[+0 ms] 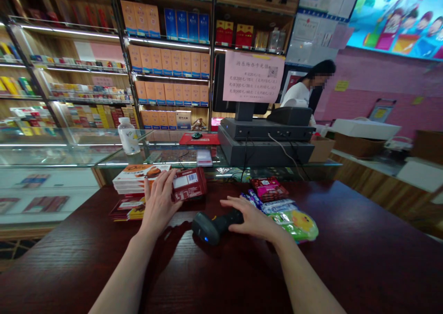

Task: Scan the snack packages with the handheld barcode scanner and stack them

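Note:
My left hand grips a dark red snack pack and holds it tilted above the dark wooden counter. My right hand rests on the handle of a black barcode scanner, fingers curled loosely over it. The scanner lies on the counter with a blue light on its head. Right of that hand lie a green snack bag, a blue-and-white wrapper and a pink-red packet.
Flat orange boxes are stacked behind my left hand, with red packets below them. A till with a monitor stands on the glass case, beside a plastic bottle. A person stands behind it.

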### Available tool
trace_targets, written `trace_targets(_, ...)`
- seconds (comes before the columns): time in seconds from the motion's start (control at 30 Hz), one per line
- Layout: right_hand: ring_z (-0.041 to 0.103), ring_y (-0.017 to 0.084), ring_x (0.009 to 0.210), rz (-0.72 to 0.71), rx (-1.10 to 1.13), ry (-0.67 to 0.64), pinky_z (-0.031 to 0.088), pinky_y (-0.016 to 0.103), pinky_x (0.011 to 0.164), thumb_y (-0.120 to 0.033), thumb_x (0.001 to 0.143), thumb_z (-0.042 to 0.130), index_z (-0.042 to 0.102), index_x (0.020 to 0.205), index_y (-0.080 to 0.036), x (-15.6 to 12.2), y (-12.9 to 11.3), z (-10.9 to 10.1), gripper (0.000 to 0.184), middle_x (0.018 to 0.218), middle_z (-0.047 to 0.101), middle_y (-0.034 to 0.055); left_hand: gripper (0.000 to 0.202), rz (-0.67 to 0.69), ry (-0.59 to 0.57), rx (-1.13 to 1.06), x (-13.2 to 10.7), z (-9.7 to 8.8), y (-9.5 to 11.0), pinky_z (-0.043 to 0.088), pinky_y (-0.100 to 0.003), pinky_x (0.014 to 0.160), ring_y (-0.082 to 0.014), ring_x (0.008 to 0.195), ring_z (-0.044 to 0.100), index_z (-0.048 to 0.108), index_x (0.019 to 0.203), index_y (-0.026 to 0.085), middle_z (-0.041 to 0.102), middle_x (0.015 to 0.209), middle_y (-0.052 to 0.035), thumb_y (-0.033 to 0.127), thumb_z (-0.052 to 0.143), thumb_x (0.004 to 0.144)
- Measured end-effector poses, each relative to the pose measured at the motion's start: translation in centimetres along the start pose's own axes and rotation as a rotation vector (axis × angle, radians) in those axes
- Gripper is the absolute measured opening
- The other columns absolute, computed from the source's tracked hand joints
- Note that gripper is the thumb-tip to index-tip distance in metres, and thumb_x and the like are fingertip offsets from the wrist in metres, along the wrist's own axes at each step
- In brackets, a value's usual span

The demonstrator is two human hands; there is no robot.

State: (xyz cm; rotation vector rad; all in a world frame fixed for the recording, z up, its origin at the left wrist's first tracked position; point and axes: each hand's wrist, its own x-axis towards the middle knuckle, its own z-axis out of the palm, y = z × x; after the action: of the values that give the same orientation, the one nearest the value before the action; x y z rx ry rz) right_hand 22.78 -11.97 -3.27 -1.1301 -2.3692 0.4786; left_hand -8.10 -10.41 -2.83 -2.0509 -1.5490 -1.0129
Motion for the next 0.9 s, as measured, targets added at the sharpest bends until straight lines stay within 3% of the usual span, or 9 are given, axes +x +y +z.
trace_targets(0.17, 0.051, 0.028, 0.134, -0.054, -0.090, -0.079, 0.019, 0.060, 0.119, -0.017, 0.072, 0.069, 0.047, 0.145, -0.025, 0.5, -1.2, 1.5, 0.077, 0.139, 0.060, 0.0107, 0.082, -0.009, -0.003, -0.007, -0.1, 0.1, -0.3, 0.007, -0.060, 0.122, -0.0325, 0.142, 0.038, 0.024, 0.154, 0.023, 0.044, 0.150, -0.0142, 0.026, 0.063, 0.083)
trace_targets(0.37, 0.061, 0.024, 0.117, -0.096, -0.121, -0.053, 0.024, 0.057, 0.118, -0.014, 0.071, 0.061, 0.047, 0.143, -0.026, 0.7, -1.2, 2.3, 0.075, 0.125, 0.067, 0.0075, 0.081, -0.014, -0.004, -0.001, -0.2, 0.4, -0.4, 0.006, -0.060, 0.122, -0.0322, 0.143, 0.038, 0.024, 0.154, 0.024, 0.044, 0.151, -0.0138, 0.025, 0.063, 0.083)
trace_targets(0.6, 0.063, 0.022, 0.114, -0.129, -0.084, 0.095, 0.026, 0.053, 0.118, -0.018, 0.075, 0.064, 0.054, 0.133, -0.024, 1.0, -1.6, 1.9, 0.059, 0.122, 0.068, 0.0065, 0.086, -0.009, -0.004, 0.003, -0.3, 0.6, -0.5, 0.007, -0.060, 0.122, -0.0321, 0.144, 0.036, 0.021, 0.155, 0.024, 0.043, 0.152, -0.0141, 0.021, 0.064, 0.080)
trace_targets(0.9, 0.060, 0.026, 0.115, -0.078, -0.051, 0.274, 0.045, 0.045, 0.101, -0.028, 0.084, 0.071, 0.057, 0.133, -0.023, 1.1, -1.6, 1.5, 0.052, 0.125, 0.067, 0.0089, 0.087, 0.010, 0.006, 0.006, -0.3, 0.8, -0.3, 0.009, -0.059, 0.121, -0.0318, 0.146, 0.034, 0.021, 0.155, 0.024, 0.043, 0.152, -0.0144, 0.017, 0.062, 0.079)
